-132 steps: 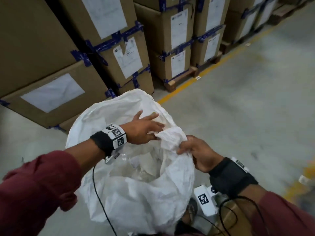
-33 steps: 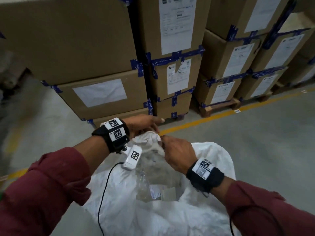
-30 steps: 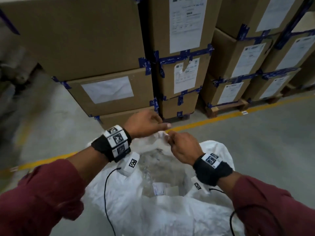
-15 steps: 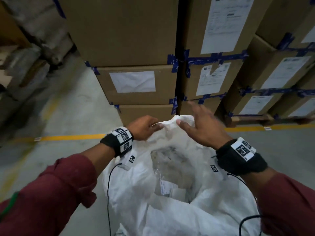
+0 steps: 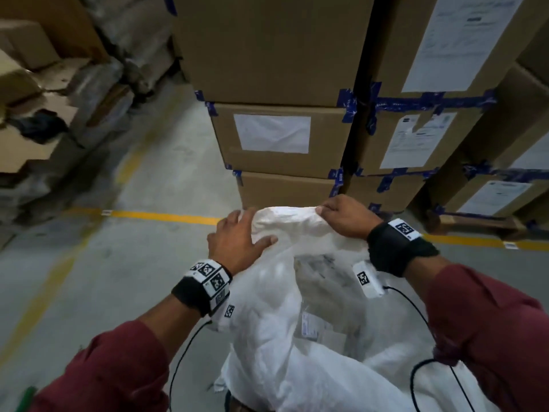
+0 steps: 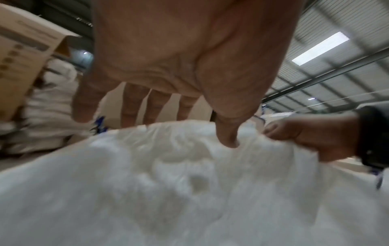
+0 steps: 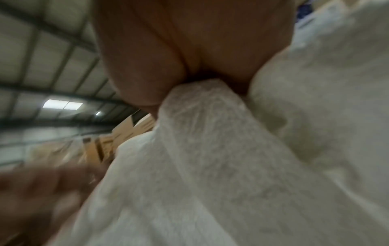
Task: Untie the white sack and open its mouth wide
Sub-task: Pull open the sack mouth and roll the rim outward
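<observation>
The white sack (image 5: 297,367) is seen on the floor at six o'clock in the head view, upright, its long axis running vertically and its mouth pointing up toward the camera. The far rim is held raised at twelve o'clock. It is judged light, soft and crumpling, woven and somewhat slippery, so the rim hem is best taken hold of. The left hand (image 5: 237,243) is laid on the rim with fingers straight and spread. A fold of rim is pinched by the curled fingers of the right hand (image 5: 346,220). Stacked cardboard boxes (image 5: 279,138) stand beyond.
</observation>
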